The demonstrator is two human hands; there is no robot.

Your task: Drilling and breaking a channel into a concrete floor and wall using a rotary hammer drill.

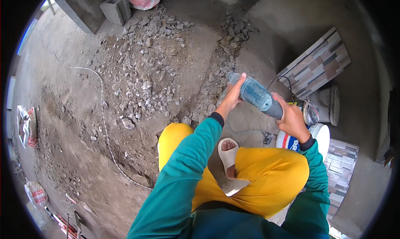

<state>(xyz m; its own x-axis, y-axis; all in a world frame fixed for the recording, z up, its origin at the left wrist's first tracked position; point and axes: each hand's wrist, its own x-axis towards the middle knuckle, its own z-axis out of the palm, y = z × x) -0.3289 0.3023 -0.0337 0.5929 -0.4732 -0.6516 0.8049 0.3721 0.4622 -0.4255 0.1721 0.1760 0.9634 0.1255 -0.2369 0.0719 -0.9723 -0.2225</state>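
Power tool in both hands; white bucket nearby.

Left arm stretched forward, slanting right; left wrist near straight, left hand in curled grip. Right arm bent, reaching forward; right wrist turned inward, right hand gripping likewise. Hands apart, left one farther forward.

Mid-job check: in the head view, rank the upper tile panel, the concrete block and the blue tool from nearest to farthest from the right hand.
1. Blue tool: in the right hand.
2. Upper tile panel: ahead, on the right.
3. Concrete block: far ahead, on the left.
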